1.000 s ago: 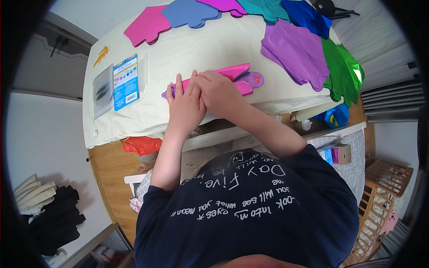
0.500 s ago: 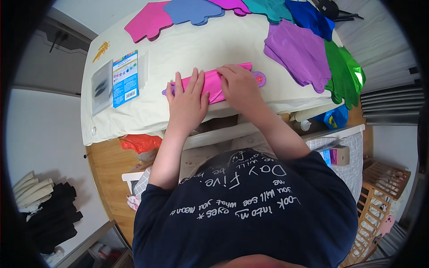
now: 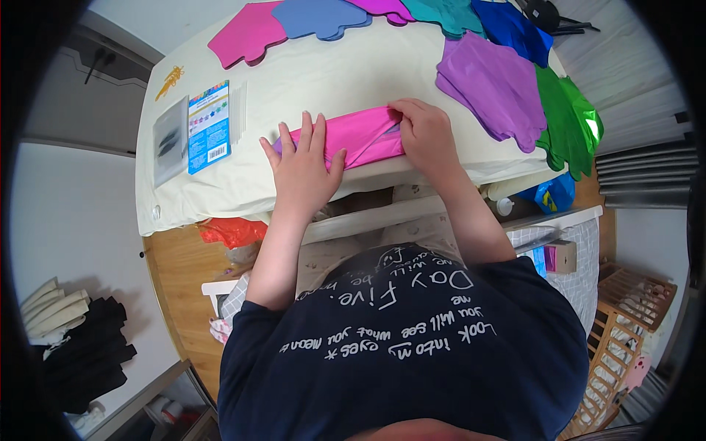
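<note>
Left grip point(image 3: 302, 176) open, spread flat on our folded pink piece point(image 3: 362, 135); right grip point(image 3: 432, 140) curled over its right end, can't tell how tightly closed. We see: table point(image 3: 346, 77), pink piece near its front edge; purple stack point(image 3: 494, 88) right; blue card point(image 3: 209, 132) left; gold strands point(image 3: 171, 82) farther back.

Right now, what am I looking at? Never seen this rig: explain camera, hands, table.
No machine: a person's bare hands, seen from the left of two head-worn fisheye cameras looking down, so straight edges bend. The left hand lies spread on a folded shiny pink piece; the right hand curls over its right end, its exact grip hidden. On the cream-covered table, left of the hands, lie a blue card and a clear sleeve; at right, flat purple pieces and green pieces.
</note>
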A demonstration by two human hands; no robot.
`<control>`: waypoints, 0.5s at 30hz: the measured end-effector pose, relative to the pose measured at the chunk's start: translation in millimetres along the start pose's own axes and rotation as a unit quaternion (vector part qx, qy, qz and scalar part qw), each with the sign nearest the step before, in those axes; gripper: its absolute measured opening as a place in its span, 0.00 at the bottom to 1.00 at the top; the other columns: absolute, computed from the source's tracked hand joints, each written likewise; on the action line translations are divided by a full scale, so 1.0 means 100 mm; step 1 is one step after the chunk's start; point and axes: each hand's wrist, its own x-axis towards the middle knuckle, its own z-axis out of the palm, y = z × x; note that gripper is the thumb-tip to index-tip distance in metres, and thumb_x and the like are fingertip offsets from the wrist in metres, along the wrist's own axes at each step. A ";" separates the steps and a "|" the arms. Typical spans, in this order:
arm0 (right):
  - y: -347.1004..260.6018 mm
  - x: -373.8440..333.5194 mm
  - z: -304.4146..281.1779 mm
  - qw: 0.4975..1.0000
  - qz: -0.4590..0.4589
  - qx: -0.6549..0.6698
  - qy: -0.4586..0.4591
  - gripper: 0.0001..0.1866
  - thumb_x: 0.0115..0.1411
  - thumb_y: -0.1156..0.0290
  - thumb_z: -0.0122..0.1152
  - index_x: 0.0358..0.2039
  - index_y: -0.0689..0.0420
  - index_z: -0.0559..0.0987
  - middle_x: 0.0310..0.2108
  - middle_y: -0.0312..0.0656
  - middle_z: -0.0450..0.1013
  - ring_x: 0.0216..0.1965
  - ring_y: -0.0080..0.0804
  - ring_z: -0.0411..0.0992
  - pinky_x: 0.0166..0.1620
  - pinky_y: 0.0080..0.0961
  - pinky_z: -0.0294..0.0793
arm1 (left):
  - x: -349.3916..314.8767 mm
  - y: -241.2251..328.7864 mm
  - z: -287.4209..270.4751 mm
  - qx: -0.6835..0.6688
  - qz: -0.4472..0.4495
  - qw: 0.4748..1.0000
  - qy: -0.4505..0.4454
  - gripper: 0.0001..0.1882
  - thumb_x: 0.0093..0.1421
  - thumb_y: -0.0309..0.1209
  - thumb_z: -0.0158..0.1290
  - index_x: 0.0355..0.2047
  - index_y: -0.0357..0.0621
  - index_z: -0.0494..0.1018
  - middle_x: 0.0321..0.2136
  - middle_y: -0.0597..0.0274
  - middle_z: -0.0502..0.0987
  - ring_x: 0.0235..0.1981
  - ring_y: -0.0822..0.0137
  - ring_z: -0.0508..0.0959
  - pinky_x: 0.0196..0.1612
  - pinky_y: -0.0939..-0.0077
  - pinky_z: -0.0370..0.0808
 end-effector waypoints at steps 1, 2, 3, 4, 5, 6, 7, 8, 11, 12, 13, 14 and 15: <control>0.01 0.00 0.00 1.000 -0.003 -0.011 0.006 0.13 0.59 0.80 0.50 0.40 0.64 0.82 0.39 0.50 0.80 0.40 0.50 0.78 0.47 0.39 0.75 | 0.00 0.00 -0.01 0.005 0.002 1.000 -0.004 0.38 0.68 0.54 0.44 0.71 0.46 0.56 0.71 0.49 0.57 0.70 0.31 0.53 0.68 0.26 0.37; 0.03 -0.01 -0.01 1.000 -0.005 -0.010 0.006 0.13 0.59 0.80 0.50 0.40 0.64 0.82 0.39 0.50 0.80 0.40 0.50 0.78 0.47 0.39 0.75 | 0.00 -0.01 -0.02 0.010 0.004 1.000 -0.008 0.38 0.68 0.55 0.43 0.71 0.46 0.56 0.71 0.48 0.57 0.70 0.30 0.53 0.68 0.26 0.37; 0.06 -0.01 -0.01 1.000 -0.001 -0.019 0.010 0.13 0.59 0.80 0.50 0.41 0.64 0.82 0.39 0.50 0.80 0.40 0.50 0.78 0.47 0.39 0.75 | 0.00 -0.01 -0.03 0.011 0.003 1.000 -0.007 0.38 0.68 0.55 0.43 0.71 0.46 0.56 0.71 0.48 0.57 0.70 0.30 0.53 0.68 0.26 0.37; 0.08 -0.02 -0.02 0.999 0.002 -0.028 0.014 0.14 0.59 0.79 0.50 0.41 0.63 0.82 0.39 0.50 0.80 0.40 0.50 0.78 0.47 0.39 0.75 | 0.00 0.00 -0.03 0.010 0.007 1.000 -0.013 0.39 0.68 0.56 0.44 0.71 0.45 0.56 0.71 0.47 0.56 0.70 0.29 0.53 0.69 0.28 0.37; 0.10 -0.02 -0.03 0.999 0.002 -0.029 0.015 0.14 0.59 0.79 0.50 0.41 0.63 0.82 0.39 0.50 0.80 0.40 0.50 0.78 0.47 0.39 0.75 | 0.00 0.00 -0.04 0.008 0.011 1.000 -0.019 0.40 0.67 0.56 0.44 0.71 0.45 0.55 0.71 0.46 0.56 0.69 0.28 0.52 0.69 0.29 0.37; 0.12 -0.02 -0.04 0.999 -0.004 -0.030 0.011 0.14 0.59 0.80 0.50 0.42 0.63 0.81 0.39 0.50 0.80 0.40 0.49 0.78 0.47 0.38 0.76 | 0.01 0.00 -0.05 0.008 0.012 1.000 -0.018 0.40 0.67 0.56 0.44 0.71 0.45 0.55 0.71 0.46 0.56 0.69 0.28 0.52 0.69 0.29 0.37; 0.13 -0.02 -0.05 0.999 -0.009 -0.031 0.008 0.14 0.59 0.80 0.50 0.42 0.63 0.81 0.40 0.50 0.80 0.41 0.49 0.78 0.48 0.38 0.76 | 0.02 -0.01 -0.06 0.003 0.015 1.000 -0.025 0.41 0.67 0.58 0.44 0.72 0.44 0.55 0.71 0.45 0.56 0.70 0.28 0.52 0.70 0.31 0.38; 0.13 -0.01 -0.07 0.999 -0.010 -0.031 0.008 0.14 0.59 0.80 0.50 0.42 0.63 0.81 0.40 0.50 0.80 0.41 0.49 0.78 0.48 0.38 0.76 | 0.02 -0.01 -0.08 -0.002 0.018 0.999 -0.032 0.43 0.66 0.59 0.45 0.72 0.43 0.54 0.71 0.44 0.55 0.70 0.27 0.51 0.71 0.34 0.39; 0.12 0.03 -0.15 0.999 0.026 0.036 -0.026 0.14 0.59 0.80 0.49 0.42 0.63 0.81 0.40 0.50 0.80 0.41 0.48 0.78 0.49 0.37 0.76 | 0.00 -0.03 -0.06 -0.017 0.018 0.999 -0.025 0.45 0.65 0.61 0.46 0.72 0.41 0.54 0.71 0.43 0.55 0.70 0.27 0.50 0.72 0.39 0.40; 0.14 0.04 -0.17 0.998 0.036 0.036 -0.040 0.15 0.59 0.80 0.50 0.44 0.62 0.81 0.43 0.50 0.79 0.43 0.47 0.78 0.50 0.37 0.75 | -0.01 -0.04 -0.04 -0.016 0.018 0.999 -0.024 0.45 0.65 0.61 0.46 0.72 0.41 0.54 0.71 0.43 0.55 0.70 0.27 0.50 0.72 0.39 0.40; 0.14 0.04 -0.18 0.997 0.046 0.035 -0.055 0.16 0.59 0.80 0.51 0.45 0.61 0.81 0.45 0.49 0.79 0.45 0.46 0.78 0.52 0.37 0.74 | -0.01 -0.04 -0.02 -0.022 0.014 0.999 -0.022 0.46 0.65 0.62 0.46 0.71 0.40 0.54 0.71 0.42 0.55 0.70 0.27 0.49 0.72 0.39 0.41; 0.10 0.03 -0.17 0.997 0.046 0.035 -0.053 0.16 0.59 0.80 0.51 0.45 0.61 0.81 0.45 0.49 0.79 0.45 0.46 0.78 0.52 0.37 0.74 | 0.00 -0.05 0.00 -0.028 0.011 0.999 -0.019 0.47 0.64 0.62 0.46 0.71 0.40 0.54 0.71 0.42 0.55 0.71 0.27 0.49 0.72 0.40 0.41; 0.00 -0.01 -0.16 0.997 -0.038 -0.071 -0.006 0.16 0.58 0.79 0.53 0.47 0.59 0.81 0.48 0.48 0.78 0.47 0.46 0.77 0.53 0.38 0.73 | 0.00 -0.05 0.00 -0.027 0.012 0.999 -0.018 0.47 0.64 0.62 0.46 0.71 0.40 0.54 0.71 0.42 0.55 0.71 0.27 0.49 0.72 0.40 0.41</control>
